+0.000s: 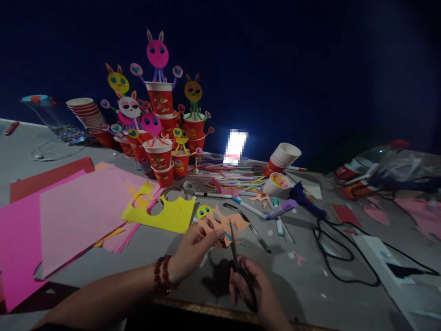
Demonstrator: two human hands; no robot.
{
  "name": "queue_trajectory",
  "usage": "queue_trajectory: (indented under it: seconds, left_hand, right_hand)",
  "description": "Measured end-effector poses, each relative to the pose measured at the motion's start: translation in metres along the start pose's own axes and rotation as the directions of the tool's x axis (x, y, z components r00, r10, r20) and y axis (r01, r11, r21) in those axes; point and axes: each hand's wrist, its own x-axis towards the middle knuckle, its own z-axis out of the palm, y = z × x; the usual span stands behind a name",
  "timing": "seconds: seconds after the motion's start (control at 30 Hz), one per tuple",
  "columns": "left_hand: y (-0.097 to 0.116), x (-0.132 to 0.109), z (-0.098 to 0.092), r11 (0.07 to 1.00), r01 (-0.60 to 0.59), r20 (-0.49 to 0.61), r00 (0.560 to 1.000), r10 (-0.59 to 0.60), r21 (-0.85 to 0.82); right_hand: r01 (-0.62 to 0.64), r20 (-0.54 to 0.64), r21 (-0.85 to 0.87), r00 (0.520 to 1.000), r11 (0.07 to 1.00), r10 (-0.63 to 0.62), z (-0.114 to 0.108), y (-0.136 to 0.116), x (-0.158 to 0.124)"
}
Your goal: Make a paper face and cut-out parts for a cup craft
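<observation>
A bright screen (235, 147) glows at the back; a blue glue gun (308, 202) lies left of a plastic bottle (367, 164).

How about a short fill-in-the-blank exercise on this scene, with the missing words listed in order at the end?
1. The person's ____ hand grips the scissors.
2. The peach paper is held in the ____ hand.
3. The large sheet with round cut-outs, lying on the table, is coloured ____.
4. The highest figure with pointed ears rises from a paper cup coloured mostly ____.

Missing words: right; left; yellow; red.
</observation>
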Motion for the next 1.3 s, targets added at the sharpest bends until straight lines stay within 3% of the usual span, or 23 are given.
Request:
queue_trajectory:
  seconds: [0.6, 0.8, 1.0, 1.3]
  left_hand:
    - [-0.007, 0.001, -0.004, 0.999, 0.023, 0.007, 1.0, -0.023, 0.049]
    - [-0.008, 0.001, -0.006, 0.999, 0.049, 0.09, 0.995, -0.051, 0.025]
    - [-0.006, 0.002, -0.006, 0.998, 0.063, 0.141, 0.988, -0.061, -0.007]
    - [0.0, 0.004, -0.006, 0.993, 0.118, 0.186, 0.976, -0.113, -0.012]
  right_hand:
    - [-0.048, 0.038, -0.111, 0.998, 0.993, 0.052, -0.012, -0.014, -0.009]
    - [-0.058, 0.066, -0.113, 0.996, 0.992, 0.066, -0.017, -0.008, -0.008]
    - [-0.049, 0.0, -0.118, 0.999, 0.992, 0.049, -0.018, -0.001, -0.01]
    - [-0.1, 0.029, -0.149, 0.994, 0.984, 0.106, -0.022, -0.014, -0.008]
